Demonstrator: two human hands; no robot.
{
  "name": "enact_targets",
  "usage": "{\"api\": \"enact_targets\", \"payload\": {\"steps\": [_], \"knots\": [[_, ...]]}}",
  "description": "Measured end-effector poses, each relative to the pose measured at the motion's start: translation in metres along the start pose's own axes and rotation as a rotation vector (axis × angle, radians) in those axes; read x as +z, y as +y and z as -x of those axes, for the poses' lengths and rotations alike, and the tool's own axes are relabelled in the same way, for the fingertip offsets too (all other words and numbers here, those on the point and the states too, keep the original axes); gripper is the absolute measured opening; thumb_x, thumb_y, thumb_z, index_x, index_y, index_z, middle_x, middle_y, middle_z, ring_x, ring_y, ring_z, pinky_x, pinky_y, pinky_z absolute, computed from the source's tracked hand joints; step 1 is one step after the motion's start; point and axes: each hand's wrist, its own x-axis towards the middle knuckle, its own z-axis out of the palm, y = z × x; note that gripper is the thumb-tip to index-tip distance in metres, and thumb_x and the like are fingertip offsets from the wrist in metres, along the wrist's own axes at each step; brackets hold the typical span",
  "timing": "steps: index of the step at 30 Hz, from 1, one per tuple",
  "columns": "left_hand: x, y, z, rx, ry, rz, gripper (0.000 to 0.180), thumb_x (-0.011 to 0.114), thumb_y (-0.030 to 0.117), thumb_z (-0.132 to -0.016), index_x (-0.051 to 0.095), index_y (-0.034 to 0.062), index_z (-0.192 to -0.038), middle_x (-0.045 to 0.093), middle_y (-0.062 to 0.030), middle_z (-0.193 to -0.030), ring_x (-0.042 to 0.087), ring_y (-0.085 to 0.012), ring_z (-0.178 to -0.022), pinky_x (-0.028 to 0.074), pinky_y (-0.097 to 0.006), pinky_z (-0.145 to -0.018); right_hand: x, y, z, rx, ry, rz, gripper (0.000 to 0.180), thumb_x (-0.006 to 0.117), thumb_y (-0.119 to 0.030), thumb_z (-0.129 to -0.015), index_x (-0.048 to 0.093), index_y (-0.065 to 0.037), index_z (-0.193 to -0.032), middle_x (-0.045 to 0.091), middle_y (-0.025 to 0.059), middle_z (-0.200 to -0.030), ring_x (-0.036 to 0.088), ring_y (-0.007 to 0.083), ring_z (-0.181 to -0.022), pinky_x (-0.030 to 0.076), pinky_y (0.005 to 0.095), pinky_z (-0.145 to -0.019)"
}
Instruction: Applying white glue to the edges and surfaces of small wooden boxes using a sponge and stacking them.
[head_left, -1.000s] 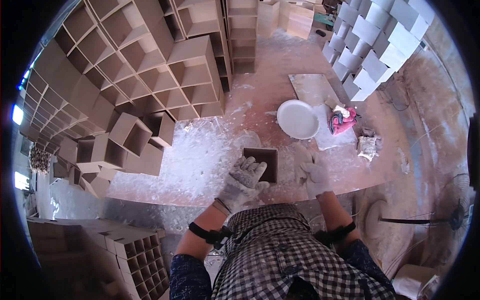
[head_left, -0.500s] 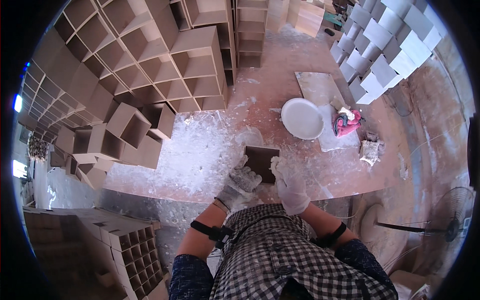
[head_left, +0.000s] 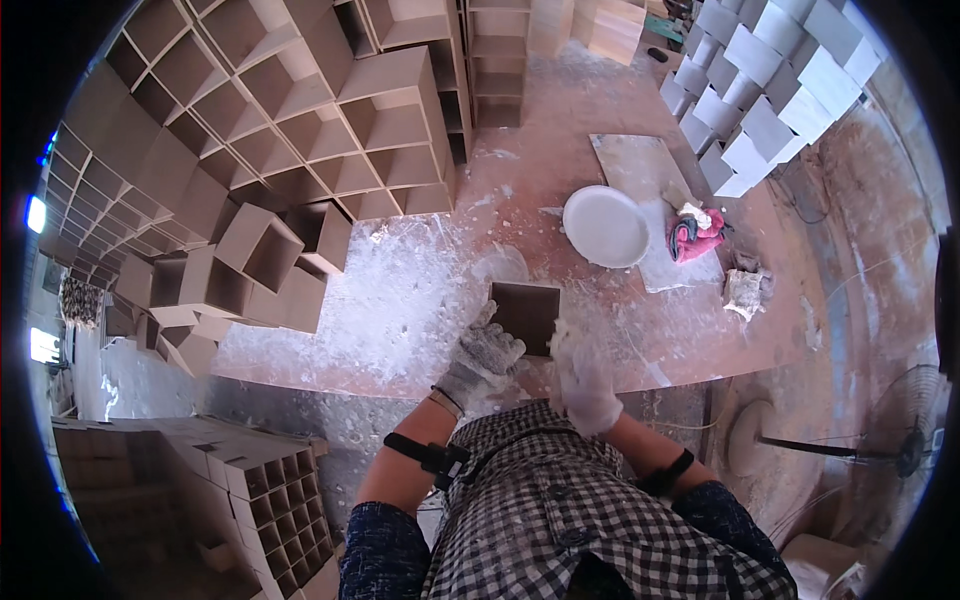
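A small brown board box (head_left: 527, 318) stands at the near edge of the table, its open side up and its inside dark. My left hand (head_left: 480, 360), in a grey-white dusty glove, is closed on the box's left wall. On the opposite side my right hand (head_left: 588, 380), in a whitish glove, is slightly blurred beside the right wall. Its fingers are bent around a pale lump (head_left: 565, 338) whose kind I cannot make out.
A white round basin (head_left: 606, 227) stands on a board (head_left: 640, 165) beside a pink and grey cloth (head_left: 697, 238). Brown boxes (head_left: 390, 125) are stacked at the left, white-coated ones (head_left: 755, 60) at the far right. A fan (head_left: 905, 450) stands at right; more boxes (head_left: 285, 510) sit lower left.
My right hand has shifted slightly right and down, off the box's right rim to just beside it. My left hand stays on the box. The view has tilted a little.
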Motion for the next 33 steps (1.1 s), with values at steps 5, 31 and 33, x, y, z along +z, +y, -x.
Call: {"api": "enact_targets", "payload": {"steps": [5, 31, 33], "knots": [[0.004, -0.002, 0.000, 0.004, 0.016, -0.037, 0.021, 0.059, 0.034, -0.077, 0.060, 0.0133, -0.080, 0.060, -0.0060, -0.072, 0.058, -0.0220, -0.081, 0.021, -0.044, -0.110, -0.017, 0.005, -0.001, 0.467, -0.132, -0.477, 0.047, 0.056, -0.001, -0.078, 0.050, 0.000, -0.124, 0.052, 0.0189, -0.116, 0.050, 0.0323, -0.105, 0.039, 0.0379, -0.093], [-0.012, 0.049, -0.029, -0.509, 0.216, 0.198, 0.035, 0.051, 0.034, -0.088, 0.054, 0.0055, -0.107, 0.064, -0.0134, -0.077, 0.061, -0.0307, -0.075, 0.041, -0.046, -0.084, -0.050, -0.006, 0.004, 0.761, 0.240, -1.253, 0.033, 0.047, 0.005, -0.084, 0.054, 0.003, -0.116, 0.062, 0.0029, -0.099, 0.050, 0.0032, -0.066, 0.041, 0.0182, -0.054], [-0.010, 0.055, -0.032, -0.474, 0.275, 0.419, 0.037, 0.052, 0.034, -0.088, 0.053, 0.0045, -0.110, 0.065, -0.0144, -0.080, 0.061, -0.0321, -0.078, 0.041, -0.044, -0.086, -0.039, 0.009, -0.001, 0.838, 0.273, -1.314, 0.032, 0.050, 0.003, -0.083, 0.054, 0.003, -0.114, 0.061, 0.0039, -0.095, 0.052, 0.0061, -0.066, 0.043, 0.0193, -0.055]]}}
